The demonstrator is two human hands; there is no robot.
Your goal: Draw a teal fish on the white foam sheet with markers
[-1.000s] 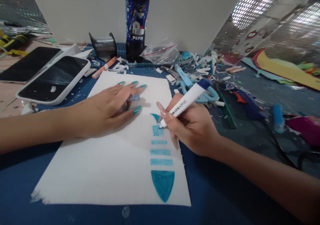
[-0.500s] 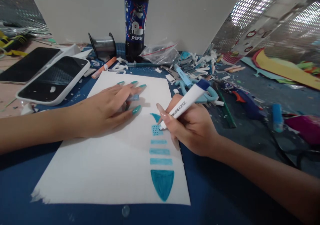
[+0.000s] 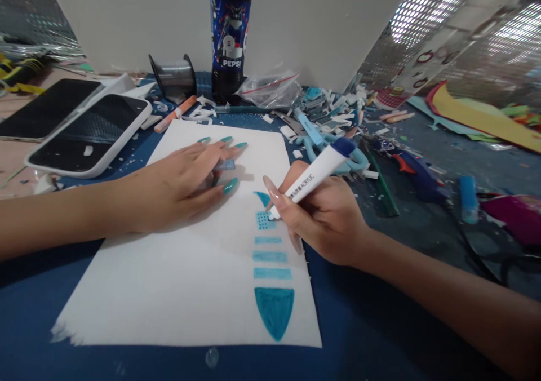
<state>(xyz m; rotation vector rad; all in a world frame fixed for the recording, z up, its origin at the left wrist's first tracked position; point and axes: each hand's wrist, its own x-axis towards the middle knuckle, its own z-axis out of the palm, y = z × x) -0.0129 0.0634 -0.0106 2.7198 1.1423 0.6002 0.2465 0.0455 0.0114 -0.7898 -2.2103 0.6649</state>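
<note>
Right grip [image 3: 327,217] grasping marker [image 3: 316,171], tip at dotted square [image 3: 262,220] — left grip [image 3: 181,186] on paper [image 3: 181,296], hold unclear

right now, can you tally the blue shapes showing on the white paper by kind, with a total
Stripes: 3
Dotted square: 1
Large pointed shape: 1
Small curved shape, perhaps partly hidden: 1
Total in view: 6
</note>
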